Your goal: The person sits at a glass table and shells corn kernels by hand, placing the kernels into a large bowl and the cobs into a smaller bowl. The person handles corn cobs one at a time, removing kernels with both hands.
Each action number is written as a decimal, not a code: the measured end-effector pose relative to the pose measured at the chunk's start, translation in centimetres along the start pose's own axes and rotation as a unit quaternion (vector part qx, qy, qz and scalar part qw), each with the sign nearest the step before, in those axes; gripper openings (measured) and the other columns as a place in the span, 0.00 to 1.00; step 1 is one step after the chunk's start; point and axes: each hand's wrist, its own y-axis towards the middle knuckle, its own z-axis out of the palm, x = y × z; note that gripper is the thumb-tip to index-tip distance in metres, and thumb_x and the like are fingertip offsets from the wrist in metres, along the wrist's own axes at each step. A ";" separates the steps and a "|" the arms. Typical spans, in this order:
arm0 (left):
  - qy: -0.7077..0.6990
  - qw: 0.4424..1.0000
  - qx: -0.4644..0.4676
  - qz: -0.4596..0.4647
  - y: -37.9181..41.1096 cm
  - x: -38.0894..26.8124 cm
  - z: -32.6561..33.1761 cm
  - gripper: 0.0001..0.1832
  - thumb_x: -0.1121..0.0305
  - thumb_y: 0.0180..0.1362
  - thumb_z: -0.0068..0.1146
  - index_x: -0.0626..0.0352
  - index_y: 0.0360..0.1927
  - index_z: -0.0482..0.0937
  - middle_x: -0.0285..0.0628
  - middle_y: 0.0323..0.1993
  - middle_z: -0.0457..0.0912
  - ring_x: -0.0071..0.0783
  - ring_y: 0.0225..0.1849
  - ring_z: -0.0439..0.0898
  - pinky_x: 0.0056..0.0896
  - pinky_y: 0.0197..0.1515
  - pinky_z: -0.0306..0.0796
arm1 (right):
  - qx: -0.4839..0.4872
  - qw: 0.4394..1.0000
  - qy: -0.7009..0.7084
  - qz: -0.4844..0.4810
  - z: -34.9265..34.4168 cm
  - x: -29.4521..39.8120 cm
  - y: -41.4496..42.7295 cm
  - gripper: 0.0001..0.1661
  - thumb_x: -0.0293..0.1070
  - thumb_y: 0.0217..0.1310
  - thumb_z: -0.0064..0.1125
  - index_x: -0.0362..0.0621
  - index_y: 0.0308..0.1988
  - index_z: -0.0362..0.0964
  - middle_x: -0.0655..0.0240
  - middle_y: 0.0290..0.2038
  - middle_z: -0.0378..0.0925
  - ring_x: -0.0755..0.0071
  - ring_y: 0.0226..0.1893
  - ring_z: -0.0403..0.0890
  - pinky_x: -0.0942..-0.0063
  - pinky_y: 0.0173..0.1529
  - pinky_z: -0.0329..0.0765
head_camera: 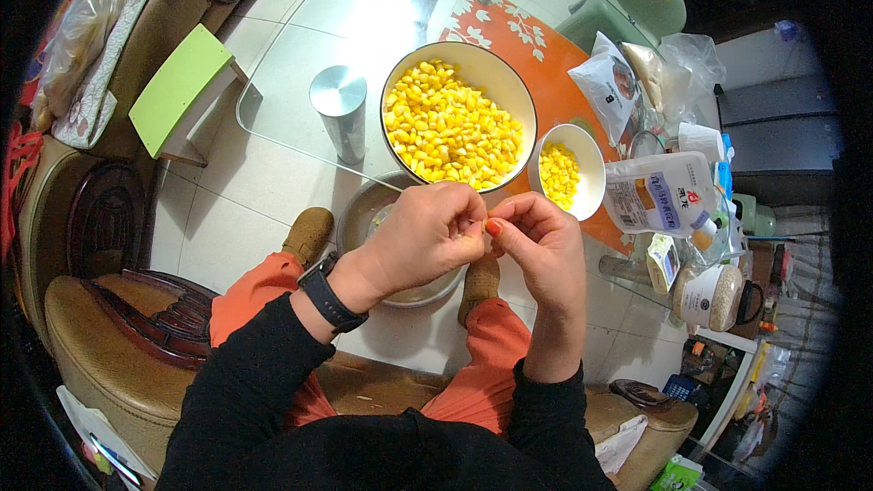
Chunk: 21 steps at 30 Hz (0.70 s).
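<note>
My left hand (436,232), with a dark watch (332,292) on its wrist, meets my right hand (539,239) fingertip to fingertip. Between them is pinched a small yellowish piece (485,226), mostly hidden by the fingers. Just beyond the hands, a large cream bowl with a dark rim (515,85) holds a heap of yellow kernels (453,126). A smaller white bowl (592,167) to its right contains more, smaller-looking yellow pieces (558,174). Below my left hand, a wide metal basin (351,218) stands low between the feet, partly covered by the hand and forearm.
The glass table (293,92) has its near edge under the bowls. A metal cylinder (344,123) stands left of the large bowl. Bags, a printed pouch (655,194) and a grain jar (709,296) crowd the right side. A green stool (181,92) stands at left.
</note>
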 end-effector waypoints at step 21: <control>-0.397 0.886 0.016 -0.238 0.1 0.1 0.3 0.04 0.70 0.57 0.54 0.59 0.34 0.75 0.28 0.24 0.74 0.10 0.18 0.66 0.12 0.19 0.58 | -0.058 0.989 -0.044 -0.126 0.2 -0.1 -0.4 0.04 0.21 0.55 0.58 0.34 0.34 0.72 0.69 0.31 0.77 0.81 0.30 0.76 0.83 0.37 0.74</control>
